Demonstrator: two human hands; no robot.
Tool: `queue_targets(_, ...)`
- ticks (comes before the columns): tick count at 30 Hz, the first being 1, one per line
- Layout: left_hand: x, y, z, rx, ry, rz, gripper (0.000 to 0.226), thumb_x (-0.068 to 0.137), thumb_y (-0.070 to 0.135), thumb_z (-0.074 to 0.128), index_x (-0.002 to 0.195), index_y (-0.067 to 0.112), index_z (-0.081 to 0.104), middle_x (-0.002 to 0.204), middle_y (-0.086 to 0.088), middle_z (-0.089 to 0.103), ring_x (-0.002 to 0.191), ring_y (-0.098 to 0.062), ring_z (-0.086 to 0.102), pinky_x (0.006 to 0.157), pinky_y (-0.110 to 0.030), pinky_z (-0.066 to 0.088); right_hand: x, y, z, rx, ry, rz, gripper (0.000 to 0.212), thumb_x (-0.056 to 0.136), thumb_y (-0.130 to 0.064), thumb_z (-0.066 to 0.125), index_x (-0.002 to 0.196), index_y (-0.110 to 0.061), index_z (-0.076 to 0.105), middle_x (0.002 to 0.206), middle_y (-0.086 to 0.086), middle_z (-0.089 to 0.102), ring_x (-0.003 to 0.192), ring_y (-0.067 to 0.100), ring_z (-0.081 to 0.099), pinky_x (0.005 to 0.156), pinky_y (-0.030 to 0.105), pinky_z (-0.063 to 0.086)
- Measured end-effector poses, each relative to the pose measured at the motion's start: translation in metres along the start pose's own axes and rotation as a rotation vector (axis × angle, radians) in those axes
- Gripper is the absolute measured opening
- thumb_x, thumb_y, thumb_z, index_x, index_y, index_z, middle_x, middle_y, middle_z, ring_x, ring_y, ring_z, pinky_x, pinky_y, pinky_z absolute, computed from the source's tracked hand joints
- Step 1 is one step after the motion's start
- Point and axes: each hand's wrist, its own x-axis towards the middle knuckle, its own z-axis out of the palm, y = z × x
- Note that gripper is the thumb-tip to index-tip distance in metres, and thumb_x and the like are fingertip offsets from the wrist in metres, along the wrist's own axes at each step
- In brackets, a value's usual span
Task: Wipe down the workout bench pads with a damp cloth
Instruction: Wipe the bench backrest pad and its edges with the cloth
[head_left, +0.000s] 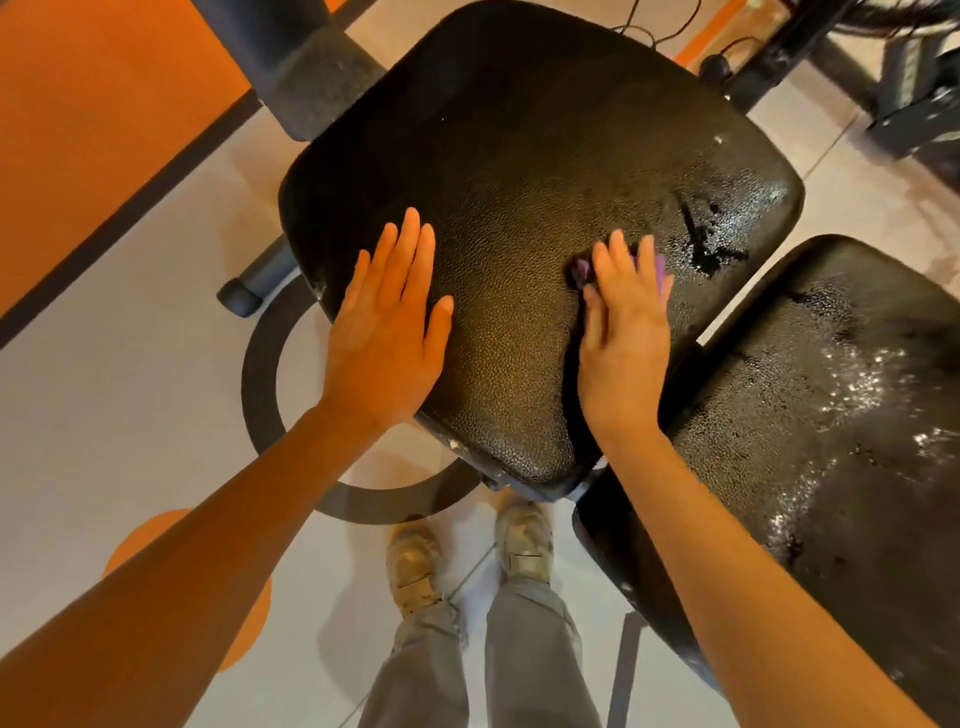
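A black textured bench pad (519, 156) fills the middle of the view. My left hand (387, 332) lies flat on its near left edge, fingers together, holding nothing. My right hand (626, 332) presses a purple cloth (583, 269) onto the pad's right side; only small bits of cloth show past my fingers. Wet streaks glisten on the pad just beyond the cloth. A second black pad (831, 415) sits to the right, separated by a narrow gap, with shiny wet patches on it.
The bench's dark metal frame and a curved base tube (260, 395) stand on a pale tiled floor. An orange floor band (104, 104) runs at the left. More machine frames (914, 104) stand at the back right. My shoes (467, 556) are under the pad's near edge.
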Motion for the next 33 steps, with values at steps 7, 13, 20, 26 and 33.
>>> queue_targets(7, 0.006, 0.011, -0.006, 0.000, -0.004, -0.023, 0.064, 0.102, 0.046, 0.021, 0.155, 0.011, 0.022, 0.163, -0.011, 0.018, 0.151, -0.031, 0.014, 0.120, -0.043, 0.010, -0.110, 0.004, -0.014, -0.102, -0.155, -0.190, 0.044, 0.100, -0.018, 0.038, 0.143, -0.017, 0.041, 0.156, 0.007, 0.025, 0.148, 0.026, 0.006, 0.121, 0.035, -0.002)
queue_targets(13, 0.019, 0.034, 0.005, 0.018, -0.051, 0.021, 0.066, 0.100, 0.050, 0.016, 0.156, 0.015, 0.015, 0.165, -0.008, 0.010, 0.152, -0.027, 0.009, 0.121, -0.040, 0.004, 0.004, 0.017, -0.008, -0.174, 0.065, 0.021, 0.041, 0.098, -0.007, 0.035, 0.139, -0.009, 0.043, 0.155, 0.012, 0.026, 0.146, 0.034, 0.011, 0.119, 0.053, 0.009)
queue_targets(20, 0.017, 0.034, 0.005, 0.040, -0.037, 0.022, 0.064, 0.102, 0.048, 0.021, 0.156, 0.014, 0.019, 0.164, -0.008, 0.013, 0.152, -0.027, 0.011, 0.120, -0.038, 0.005, -0.087, -0.011, 0.006, -0.112, 0.019, 0.117, 0.050, 0.096, -0.015, 0.021, 0.144, -0.004, 0.031, 0.158, 0.014, 0.014, 0.148, 0.030, -0.001, 0.120, 0.049, 0.004)
queue_targets(26, 0.016, 0.033, 0.007, 0.055, -0.014, 0.015, 0.063, 0.103, 0.047, 0.024, 0.156, 0.015, 0.019, 0.165, -0.006, 0.014, 0.152, -0.025, 0.010, 0.120, -0.037, 0.006, -0.013, 0.016, 0.003, -0.080, 0.228, 0.275, 0.046, 0.099, -0.007, 0.031, 0.145, -0.001, 0.030, 0.158, 0.016, 0.012, 0.147, 0.034, 0.002, 0.121, 0.044, 0.002)
queue_targets(33, 0.017, 0.034, 0.007, 0.087, -0.005, 0.019, 0.062, 0.102, 0.047, 0.028, 0.155, 0.014, 0.024, 0.163, -0.008, 0.018, 0.151, -0.028, 0.016, 0.118, -0.037, 0.009, -0.021, 0.020, 0.003, -0.061, 0.180, 0.221, 0.048, 0.099, -0.008, 0.033, 0.145, 0.004, 0.027, 0.157, 0.021, 0.010, 0.147, 0.037, 0.003, 0.120, 0.049, 0.004)
